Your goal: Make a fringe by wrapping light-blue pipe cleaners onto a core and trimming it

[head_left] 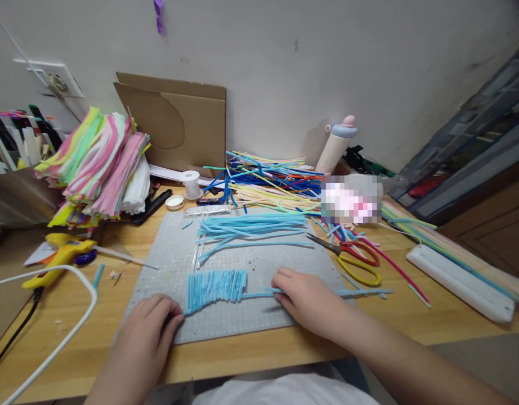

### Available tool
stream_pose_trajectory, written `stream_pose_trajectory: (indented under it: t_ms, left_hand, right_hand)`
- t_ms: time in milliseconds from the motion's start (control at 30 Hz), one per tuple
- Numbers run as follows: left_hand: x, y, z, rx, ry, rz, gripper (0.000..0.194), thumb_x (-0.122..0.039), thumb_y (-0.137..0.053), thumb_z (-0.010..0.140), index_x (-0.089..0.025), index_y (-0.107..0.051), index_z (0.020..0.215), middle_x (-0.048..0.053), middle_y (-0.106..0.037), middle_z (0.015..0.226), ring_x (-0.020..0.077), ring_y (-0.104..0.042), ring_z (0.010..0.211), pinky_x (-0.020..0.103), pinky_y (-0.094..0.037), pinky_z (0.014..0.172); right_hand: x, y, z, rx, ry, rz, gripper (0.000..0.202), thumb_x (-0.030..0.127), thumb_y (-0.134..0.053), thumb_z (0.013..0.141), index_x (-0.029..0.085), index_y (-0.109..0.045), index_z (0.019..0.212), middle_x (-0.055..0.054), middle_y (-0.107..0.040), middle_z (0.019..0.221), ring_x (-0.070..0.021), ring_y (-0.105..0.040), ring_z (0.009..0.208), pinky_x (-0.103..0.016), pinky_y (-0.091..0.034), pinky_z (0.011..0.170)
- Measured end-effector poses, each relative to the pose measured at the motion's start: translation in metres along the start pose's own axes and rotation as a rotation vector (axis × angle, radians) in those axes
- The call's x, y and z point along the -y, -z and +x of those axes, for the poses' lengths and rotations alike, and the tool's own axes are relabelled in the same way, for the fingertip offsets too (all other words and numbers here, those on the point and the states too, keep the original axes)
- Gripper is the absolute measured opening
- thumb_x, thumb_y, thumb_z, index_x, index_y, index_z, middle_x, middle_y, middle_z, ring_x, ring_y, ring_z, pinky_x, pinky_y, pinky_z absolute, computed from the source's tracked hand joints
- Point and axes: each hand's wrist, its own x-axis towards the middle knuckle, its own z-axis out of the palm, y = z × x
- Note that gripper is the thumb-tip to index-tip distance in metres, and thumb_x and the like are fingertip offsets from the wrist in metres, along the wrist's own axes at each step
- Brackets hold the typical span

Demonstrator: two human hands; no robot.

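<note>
A row of short, upright light-blue pipe cleaner loops (pixel 217 287) lies on the grey cutting mat (pixel 153 304), strung side by side along one long blue pipe cleaner (pixel 365 292). My left hand (pixel 152 323) pinches the left end of that strand, at the mat's lower left. To the right of the loops, my right hand (pixel 299 295) has its fingers closed on the same strand, whose tail runs on past the wrist to the right. Above the loops lies a bundle of loose light-blue pipe cleaners (pixel 251 225).
Scissors (pixel 356 259) rest at the mat's right edge. A yellow hot glue gun (pixel 59 256) and a white cable (pixel 80 320) lie at left. Behind are piled coloured pipe cleaners (pixel 276 188), cardboard (pixel 204 124) and a bottle (pixel 336 146). A white bar (pixel 460 281) lies at right.
</note>
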Motion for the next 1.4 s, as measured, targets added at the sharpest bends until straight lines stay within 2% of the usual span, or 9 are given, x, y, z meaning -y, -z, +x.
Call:
stream_pose_trajectory:
  t_ms: [267, 433, 533, 733, 800, 900, 1000, 1200, 1400]
  left_hand:
    - [-0.042, 0.016, 0.053, 0.167, -0.231, 0.119, 0.019, -0.024, -0.042, 0.090, -0.021, -0.056, 0.078, 0.002, -0.061, 0.079, 0.0201, -0.053, 0.077, 0.033, -0.037, 0.071]
    - [-0.067, 0.012, 0.101, 0.117, -0.446, 0.232, 0.015, -0.016, -0.045, 0.087, -0.019, -0.058, 0.080, 0.005, -0.062, 0.086, 0.0220, -0.054, 0.086, 0.038, -0.038, 0.080]
    - [-0.097, 0.005, 0.092, -0.046, -0.379, 0.182, 0.017, -0.015, -0.050, 0.084, -0.020, -0.059, 0.098, 0.009, -0.057, 0.113, 0.0253, -0.050, 0.101, 0.043, -0.035, 0.089]
    - [-0.134, -0.018, 0.035, 0.304, -0.296, -0.213, 0.014, -0.018, -0.047, 0.086, -0.022, -0.061, 0.087, 0.003, -0.058, 0.089, 0.0173, -0.056, 0.079, 0.028, -0.044, 0.068]
    - [-0.129, -0.024, 0.026, 0.265, -0.243, -0.269, 0.019, -0.017, -0.043, 0.087, -0.022, -0.061, 0.085, 0.004, -0.058, 0.087, 0.0168, -0.056, 0.079, 0.028, -0.044, 0.069]
    - [-0.119, -0.027, 0.018, 0.227, -0.268, -0.302, 0.023, -0.014, -0.039, 0.089, -0.022, -0.060, 0.094, 0.004, -0.059, 0.091, 0.0177, -0.055, 0.084, 0.029, -0.044, 0.072]
    - [-0.116, -0.026, 0.009, 0.232, -0.363, -0.263, 0.022, -0.014, -0.038, 0.088, -0.020, -0.059, 0.092, 0.005, -0.060, 0.088, 0.0188, -0.055, 0.083, 0.029, -0.043, 0.070]
    - [-0.115, -0.024, -0.003, 0.291, -0.670, -0.246, 0.021, -0.010, -0.044, 0.083, -0.021, -0.060, 0.093, 0.005, -0.064, 0.088, 0.0189, -0.055, 0.081, 0.030, -0.041, 0.071]
    - [-0.086, -0.013, 0.013, 0.154, -0.184, -0.519, 0.019, -0.026, -0.043, 0.090, -0.022, -0.061, 0.088, 0.003, -0.065, 0.087, 0.0173, -0.059, 0.083, 0.030, -0.043, 0.075]
  right_hand:
    - [0.002, 0.017, -0.044, 0.127, -0.153, 0.098, 0.014, 0.013, -0.048, 0.074, 0.020, -0.058, 0.079, -0.001, -0.065, 0.075, -0.0157, -0.058, 0.069, -0.025, -0.026, 0.056]
    - [-0.001, 0.025, -0.051, 0.251, -0.084, 0.507, 0.021, 0.016, -0.050, 0.076, 0.021, -0.067, 0.086, 0.000, -0.068, 0.080, -0.0144, -0.058, 0.074, -0.022, -0.034, 0.061]
    - [-0.006, 0.019, -0.042, 0.392, -0.185, 0.912, 0.023, 0.021, -0.054, 0.076, 0.017, -0.069, 0.092, 0.000, -0.067, 0.074, -0.0108, -0.054, 0.062, -0.020, -0.036, 0.057]
    - [0.009, 0.022, -0.032, 0.492, -0.172, 1.435, 0.028, 0.031, -0.056, 0.079, 0.013, -0.067, 0.099, -0.003, -0.065, 0.076, -0.0019, -0.028, 0.039, -0.018, -0.019, 0.039]
    - [0.018, 0.027, -0.031, 0.441, -0.111, 1.324, 0.028, 0.030, -0.054, 0.081, 0.015, -0.066, 0.101, -0.001, -0.063, 0.072, -0.0036, -0.034, 0.042, -0.018, -0.025, 0.041]
    - [0.023, 0.029, -0.024, 0.074, -0.034, 0.941, 0.025, 0.025, -0.050, 0.084, 0.017, -0.067, 0.100, -0.001, -0.062, 0.072, -0.0105, -0.053, 0.064, -0.021, -0.040, 0.061]
    - [0.017, 0.024, -0.011, -0.186, 0.048, 0.473, 0.031, 0.015, -0.044, 0.085, 0.021, -0.066, 0.107, -0.005, -0.064, 0.102, -0.0163, -0.057, 0.094, -0.027, -0.041, 0.083]
    - [0.005, 0.005, 0.001, -0.001, 0.207, -0.030, 0.047, 0.014, -0.044, 0.083, 0.036, -0.054, 0.125, -0.001, -0.041, 0.141, -0.0176, -0.061, 0.094, -0.030, -0.042, 0.079]
    - [0.003, -0.001, -0.012, -0.065, 0.028, -0.101, 0.043, 0.016, -0.041, 0.086, 0.031, -0.052, 0.125, -0.004, -0.056, 0.122, -0.0181, -0.062, 0.088, -0.028, -0.041, 0.074]
